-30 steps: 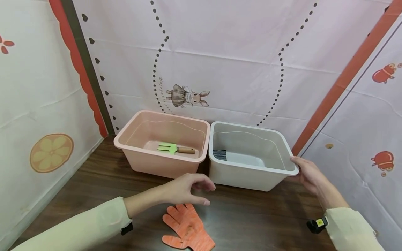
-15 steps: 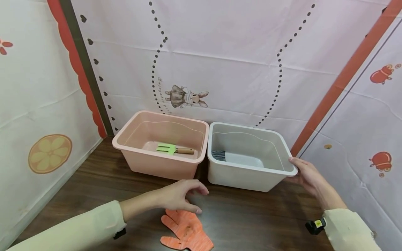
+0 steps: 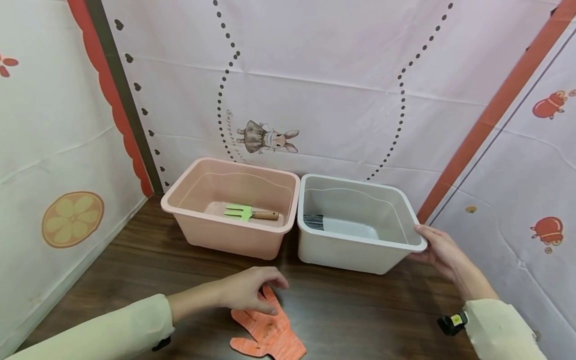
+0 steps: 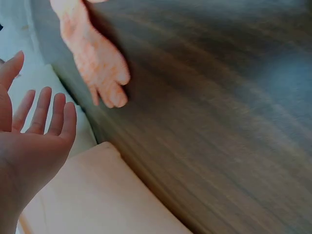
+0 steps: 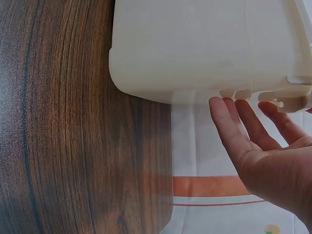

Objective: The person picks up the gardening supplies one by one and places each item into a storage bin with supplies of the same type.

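An orange work glove (image 3: 274, 330) lies flat on the dark wooden table, dark stains on its palm. My left hand (image 3: 247, 290) is over the glove's fingers, thumb and fingers apart with nothing between them; in the left wrist view the hand (image 4: 36, 141) appears beside the glove (image 4: 100, 61). At the right, my right hand (image 3: 443, 250) holds the corner rim of a pale grey plastic bin (image 3: 346, 257), thumb on top. The right wrist view has its fingers (image 5: 226, 129) reaching under that rim. Inside the bin is a dark grey striped item (image 3: 313, 222), partly hidden by the front wall.
A pink plastic bin (image 3: 234, 240) stands left of the grey one, holding a green hand fork (image 3: 245, 213) with a wooden handle. Behind both hangs a printed cloth wall (image 3: 333, 120), with more cloth walls at left and right.
My left hand has moved down and to the left, from in front of the bins to over the glove. My right hand has stayed at the grey bin's rim.
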Available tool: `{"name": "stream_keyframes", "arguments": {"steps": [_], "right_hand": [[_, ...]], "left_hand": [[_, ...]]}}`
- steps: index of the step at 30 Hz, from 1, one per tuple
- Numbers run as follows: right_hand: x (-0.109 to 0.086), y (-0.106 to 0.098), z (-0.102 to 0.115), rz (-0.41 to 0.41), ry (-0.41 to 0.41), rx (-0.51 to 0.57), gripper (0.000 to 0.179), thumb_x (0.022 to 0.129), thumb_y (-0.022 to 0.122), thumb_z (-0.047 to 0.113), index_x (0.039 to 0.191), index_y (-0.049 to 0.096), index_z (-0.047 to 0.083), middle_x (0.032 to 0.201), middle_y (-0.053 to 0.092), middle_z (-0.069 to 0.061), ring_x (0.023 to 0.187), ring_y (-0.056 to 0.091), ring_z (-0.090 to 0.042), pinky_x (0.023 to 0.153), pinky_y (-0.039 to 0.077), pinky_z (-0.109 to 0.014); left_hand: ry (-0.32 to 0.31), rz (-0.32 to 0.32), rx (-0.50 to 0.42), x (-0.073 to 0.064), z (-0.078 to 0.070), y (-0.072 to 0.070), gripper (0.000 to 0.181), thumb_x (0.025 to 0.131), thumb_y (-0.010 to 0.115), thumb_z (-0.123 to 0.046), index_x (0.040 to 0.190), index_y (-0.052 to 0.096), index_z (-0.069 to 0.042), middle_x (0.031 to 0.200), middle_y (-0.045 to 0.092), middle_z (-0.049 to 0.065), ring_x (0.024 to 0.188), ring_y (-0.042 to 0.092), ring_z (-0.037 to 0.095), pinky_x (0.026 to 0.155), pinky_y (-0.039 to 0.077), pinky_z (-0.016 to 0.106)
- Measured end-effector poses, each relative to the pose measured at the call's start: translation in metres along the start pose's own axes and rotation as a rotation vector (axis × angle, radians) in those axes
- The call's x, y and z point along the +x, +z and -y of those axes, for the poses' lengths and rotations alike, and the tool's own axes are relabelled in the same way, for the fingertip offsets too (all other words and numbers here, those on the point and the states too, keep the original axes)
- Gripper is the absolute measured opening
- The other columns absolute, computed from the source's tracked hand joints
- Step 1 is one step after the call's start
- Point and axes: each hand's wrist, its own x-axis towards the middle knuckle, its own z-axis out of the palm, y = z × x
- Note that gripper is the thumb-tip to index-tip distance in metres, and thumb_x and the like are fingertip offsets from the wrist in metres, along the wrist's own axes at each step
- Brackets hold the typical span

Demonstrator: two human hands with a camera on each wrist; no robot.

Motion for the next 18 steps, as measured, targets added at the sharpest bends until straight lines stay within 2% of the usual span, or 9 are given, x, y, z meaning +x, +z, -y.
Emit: {"name": "stream_keyframes", "arguments": {"steps": [10,13,18], "right_hand": [[-0.001,-0.001,0.0,0.007,-0.011,0.01,0.036,0.113,0.053,0.036,0.142,0.059,0.016,0.116,0.072,0.009,0.102,0.072,-0.012,0.089,0.062,-0.047],[-0.001,0.0,0.0,0.014,-0.018,0.014,0.036,0.113,0.052,0.035,0.142,0.059,0.015,0.117,0.071,0.009,0.101,0.072,-0.012,0.088,0.062,-0.047],[0.0,0.002,0.0,0.018,-0.019,0.032,0.027,0.113,0.053,0.033,0.134,0.064,0.02,0.116,0.071,0.007,0.102,0.072,-0.013,0.087,0.063,-0.047]], "left_hand": [[-0.005,0.022,0.022,-0.007,0.011,0.01,0.043,0.09,0.087,-0.028,0.125,0.069,-0.012,0.12,0.068,-0.002,0.106,0.063,0.012,0.092,0.055,0.031],[-0.011,0.018,0.018,-0.008,0.014,0.012,0.043,0.088,0.089,-0.027,0.124,0.07,-0.011,0.118,0.068,-0.002,0.104,0.063,0.012,0.092,0.055,0.03],[-0.026,0.023,0.045,-0.01,0.017,0.014,0.043,0.087,0.09,-0.027,0.121,0.07,-0.013,0.116,0.067,-0.005,0.106,0.061,0.008,0.095,0.053,0.029]]}}
